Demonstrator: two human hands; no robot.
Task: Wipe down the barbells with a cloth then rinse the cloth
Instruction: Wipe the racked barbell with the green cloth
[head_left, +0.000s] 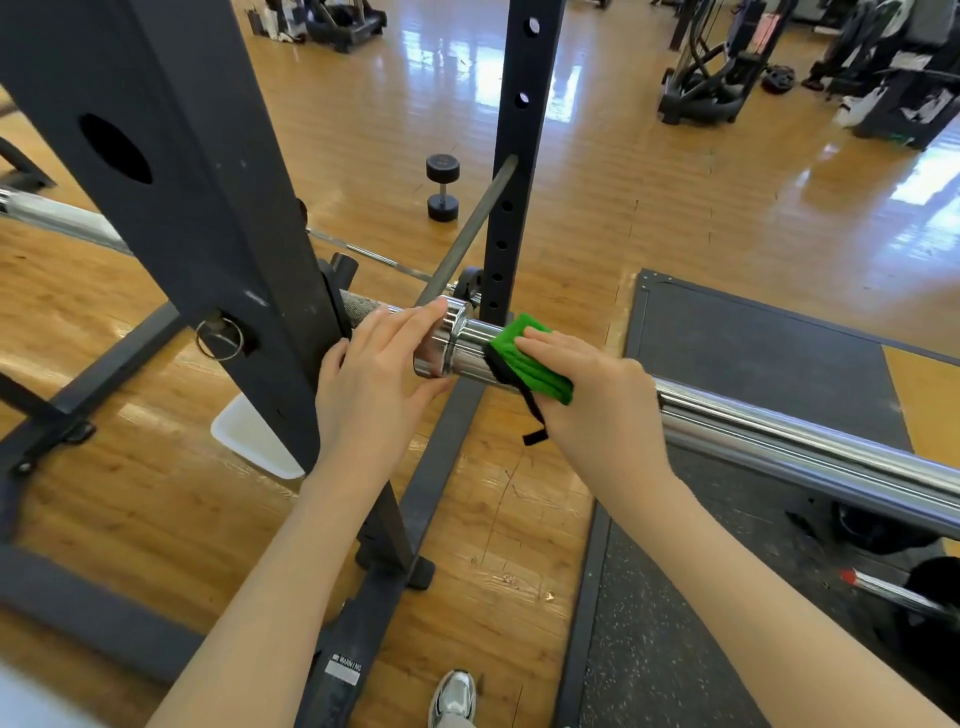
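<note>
Barbell (779, 436) is seen resting across the black rack (208, 218), its chrome sleeve running out to the right over a dark rubber mat (727, 374). Its collar is grasped by the left hand (374, 384), fingers curled round it. A green cloth (524, 358), edged in black, is pressed onto the sleeve just beside the collar by the right hand (597, 400), whose fingers are wrapped over it. A dumbbell (443, 188) is noted upright on the wooden floor (675, 208) beyond.
</note>
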